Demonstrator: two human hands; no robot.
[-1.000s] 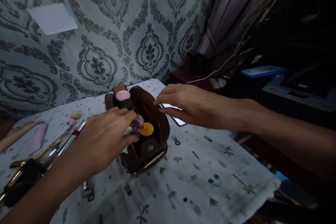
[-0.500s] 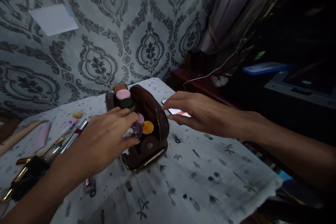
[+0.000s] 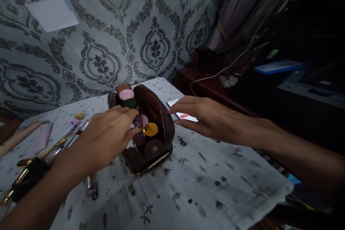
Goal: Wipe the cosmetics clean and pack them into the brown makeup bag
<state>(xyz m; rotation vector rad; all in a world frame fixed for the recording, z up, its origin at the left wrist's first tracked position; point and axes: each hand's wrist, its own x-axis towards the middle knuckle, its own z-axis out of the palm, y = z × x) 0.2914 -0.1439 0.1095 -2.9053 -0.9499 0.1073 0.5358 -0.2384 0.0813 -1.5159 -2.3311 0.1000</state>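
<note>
A brown makeup bag (image 3: 168,129) stands unzipped on the patterned tablecloth. Inside it I see a pink round lid (image 3: 126,95), a dark green lid (image 3: 130,103) and a yellow-gold round piece (image 3: 151,129). My left hand (image 3: 107,134) reaches over the bag's near left side, its thumb and fingers closed on a shiny purple rounded item (image 3: 138,124); its lower part is hard to make out. My right hand (image 3: 207,116) has its fingers stretched out and thumb apart, fingertips at the bag's right rim. Behind those fingers lies a lit phone (image 3: 185,116).
Left on the cloth lie several makeup brushes and tubes, a pink tube (image 3: 44,136) and a black-and-gold item (image 3: 29,178). A small clear tube (image 3: 90,185) sits nearer. The patterned wall (image 3: 129,36) rises behind; a white cable (image 3: 229,66) hangs at right.
The purple item has tipped and shifted slightly within the bag in my left hand. My right hand stays at the rim. The view has moved a little.
</note>
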